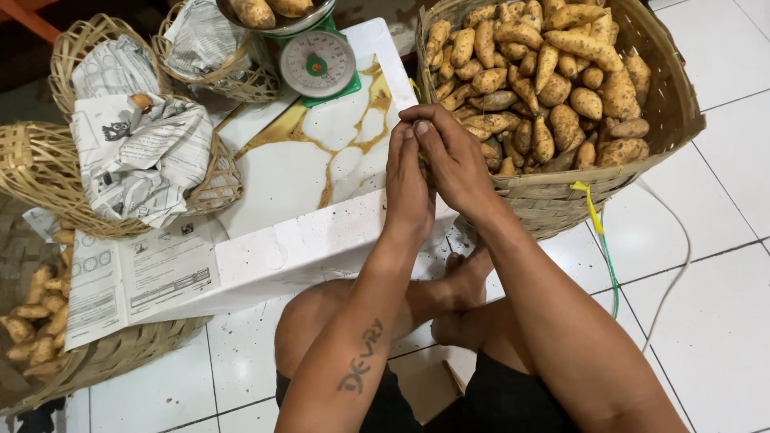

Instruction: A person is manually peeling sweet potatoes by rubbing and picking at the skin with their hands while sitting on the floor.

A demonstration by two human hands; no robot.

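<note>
White floor tiles below; both hands, left hand and right hand, close together, hiding whatever they hold, beside sweet-potato basket.

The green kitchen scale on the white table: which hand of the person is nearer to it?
Left. The left hand is below and right of the green scale; the right hand, pressed against the left, lies farther right, toward the big basket.

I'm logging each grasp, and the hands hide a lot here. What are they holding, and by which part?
Cannot be told: the left hand and right hand are pressed together, hiding whatever sits between them.
</note>
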